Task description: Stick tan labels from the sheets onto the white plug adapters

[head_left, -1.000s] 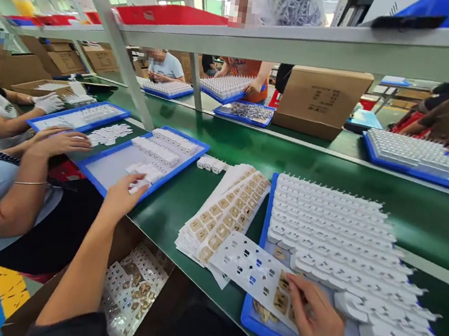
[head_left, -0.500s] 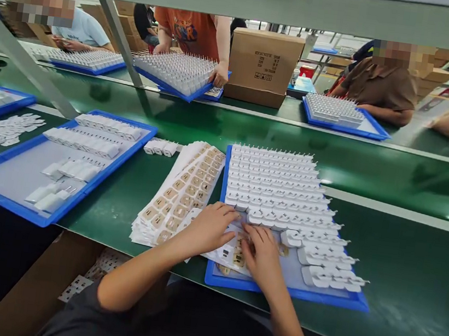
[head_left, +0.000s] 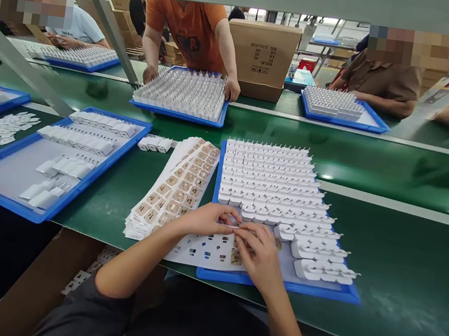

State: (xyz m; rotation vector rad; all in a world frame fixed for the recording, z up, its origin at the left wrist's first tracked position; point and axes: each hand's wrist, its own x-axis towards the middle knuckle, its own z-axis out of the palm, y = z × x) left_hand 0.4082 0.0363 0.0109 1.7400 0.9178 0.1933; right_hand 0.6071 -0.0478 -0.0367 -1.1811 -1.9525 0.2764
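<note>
My left hand (head_left: pixel 211 220) and my right hand (head_left: pixel 258 249) meet at the fingertips above the near left part of a blue-rimmed tray (head_left: pixel 275 285). Both are closed in a pinch; whatever lies between the fingers is mostly hidden, with only a thin pale edge showing. Under them a white label sheet (head_left: pixel 192 253), with many small cut-outs and a few tan labels (head_left: pixel 236 256) left on it, lies partly over the tray. Rows of white plug adapters (head_left: pixel 267 187), pins upward, fill the tray's far side. Shorter rows (head_left: pixel 324 271) stand along its right.
Left of the tray lies a fanned stack of label sheets (head_left: pixel 176 184). Beyond it are a few loose plug adapters (head_left: pixel 155 143) and another blue tray (head_left: pixel 81 185), partly filled. Across the green conveyor (head_left: pixel 278 134), a co-worker's hands (head_left: pixel 231 88) hold a full tray (head_left: pixel 177 113).
My hands have come together at the fingertips. More of the label sheet's cut-out part now shows below my left hand. Across the belt, the co-worker's tray has come nearer and been levelled.
</note>
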